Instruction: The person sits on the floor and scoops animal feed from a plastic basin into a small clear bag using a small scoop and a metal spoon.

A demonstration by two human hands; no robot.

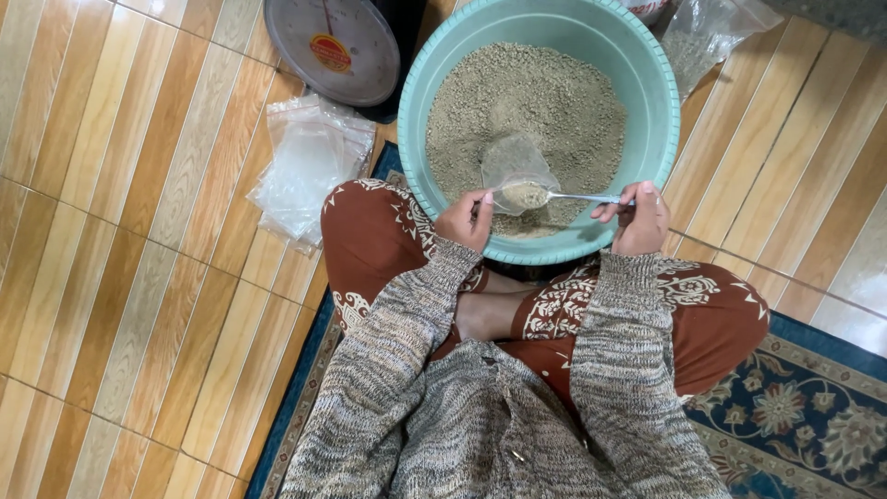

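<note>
You sit cross-legged with both forearms, in grey knitted sleeves, reaching forward and bent at the elbows so your hands come near each other in front of your knees. Your left hand (465, 220) is curled, thumb and fingers pinched together with the back of the hand toward you. Your right hand (637, 217) is also closed, fingertips pinched and pointing inward toward the left one, wrist roughly level.
</note>
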